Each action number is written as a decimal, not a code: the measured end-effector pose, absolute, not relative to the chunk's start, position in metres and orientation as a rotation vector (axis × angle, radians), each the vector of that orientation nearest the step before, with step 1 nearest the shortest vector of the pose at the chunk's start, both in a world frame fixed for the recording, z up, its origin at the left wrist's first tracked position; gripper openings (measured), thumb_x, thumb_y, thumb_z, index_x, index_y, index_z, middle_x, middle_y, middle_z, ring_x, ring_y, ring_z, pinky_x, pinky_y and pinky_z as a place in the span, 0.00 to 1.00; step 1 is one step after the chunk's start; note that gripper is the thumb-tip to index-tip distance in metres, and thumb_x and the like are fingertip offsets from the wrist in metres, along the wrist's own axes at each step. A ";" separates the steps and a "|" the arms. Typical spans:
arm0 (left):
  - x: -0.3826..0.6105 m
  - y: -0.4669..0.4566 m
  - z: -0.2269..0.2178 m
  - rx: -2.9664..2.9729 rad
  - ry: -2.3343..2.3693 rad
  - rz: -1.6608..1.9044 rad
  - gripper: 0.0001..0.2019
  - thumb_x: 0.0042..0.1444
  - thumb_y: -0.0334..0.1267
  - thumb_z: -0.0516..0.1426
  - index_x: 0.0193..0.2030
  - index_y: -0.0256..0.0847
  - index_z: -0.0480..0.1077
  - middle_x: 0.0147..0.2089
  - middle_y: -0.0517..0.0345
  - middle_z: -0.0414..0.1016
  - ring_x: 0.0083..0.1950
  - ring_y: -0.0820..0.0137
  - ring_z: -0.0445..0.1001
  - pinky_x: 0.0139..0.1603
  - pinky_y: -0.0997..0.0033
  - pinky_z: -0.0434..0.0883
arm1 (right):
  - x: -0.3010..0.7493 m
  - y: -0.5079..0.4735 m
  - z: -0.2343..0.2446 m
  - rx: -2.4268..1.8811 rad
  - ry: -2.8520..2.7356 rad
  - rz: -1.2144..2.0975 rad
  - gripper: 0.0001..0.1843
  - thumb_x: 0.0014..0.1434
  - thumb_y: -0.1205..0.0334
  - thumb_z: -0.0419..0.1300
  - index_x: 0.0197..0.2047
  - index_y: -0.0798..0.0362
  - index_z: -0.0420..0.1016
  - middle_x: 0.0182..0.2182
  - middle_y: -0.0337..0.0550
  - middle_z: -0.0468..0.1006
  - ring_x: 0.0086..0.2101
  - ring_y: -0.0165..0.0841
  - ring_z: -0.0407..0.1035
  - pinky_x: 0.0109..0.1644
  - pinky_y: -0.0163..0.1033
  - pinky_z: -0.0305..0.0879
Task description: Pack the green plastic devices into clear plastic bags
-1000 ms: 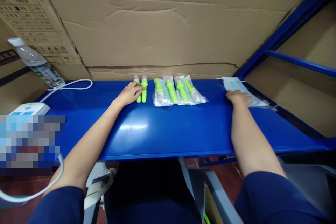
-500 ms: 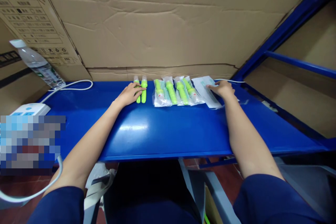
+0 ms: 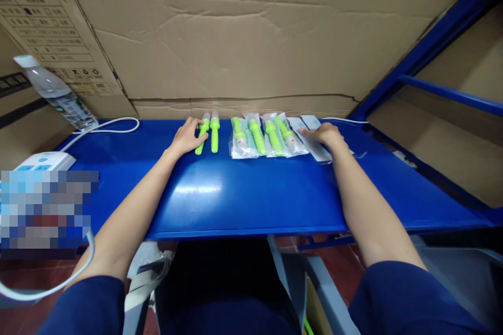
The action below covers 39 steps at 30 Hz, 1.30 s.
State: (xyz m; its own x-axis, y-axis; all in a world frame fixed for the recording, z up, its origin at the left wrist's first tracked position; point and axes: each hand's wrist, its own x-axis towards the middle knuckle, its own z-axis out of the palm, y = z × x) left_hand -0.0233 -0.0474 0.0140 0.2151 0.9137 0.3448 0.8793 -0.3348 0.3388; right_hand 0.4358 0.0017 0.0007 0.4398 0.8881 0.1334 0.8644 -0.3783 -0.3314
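Observation:
Two bare lime-green pens (image 3: pixel 209 134) lie at the back of the blue shelf (image 3: pixel 243 193). My left hand (image 3: pixel 186 137) rests beside them, fingers stretched out and touching the left pen, which lies tilted. Right of them, several green pens in clear bags (image 3: pixel 262 136) form a row. My right hand (image 3: pixel 325 134) lies flat, fingers extended, on a stack of empty flat bags (image 3: pixel 310 138) at the row's right end.
A cardboard wall (image 3: pixel 251 36) backs the shelf. A water bottle (image 3: pixel 55 95) leans at far left, with a white cable (image 3: pixel 102 128) and a white-blue device (image 3: pixel 41 161) below it. Blue frame bars (image 3: pixel 448 95) rise at right.
My right hand slid the stack of empty bags leftward from the shelf's right side to beside the bagged pens. My left hand shifted slightly left, and the left bare pen now lies tilted.

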 end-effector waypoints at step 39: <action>-0.009 -0.049 0.012 2.321 1.551 1.169 0.27 0.59 0.39 0.55 0.65 0.39 0.55 0.26 0.66 0.71 0.27 0.67 0.72 0.38 0.65 0.69 | 0.281 -0.053 0.009 -1.092 -2.358 -0.015 0.38 0.63 0.72 0.48 0.76 0.51 0.54 0.75 0.54 0.50 0.71 0.50 0.52 0.71 0.65 0.55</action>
State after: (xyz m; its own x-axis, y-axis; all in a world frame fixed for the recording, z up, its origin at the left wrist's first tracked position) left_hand -0.0092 -0.0495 0.0116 0.1788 0.8279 0.5316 0.7388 -0.4698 0.4831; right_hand 0.2814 -0.0531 0.0087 -0.5282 0.7050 0.4732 0.7109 0.6720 -0.2076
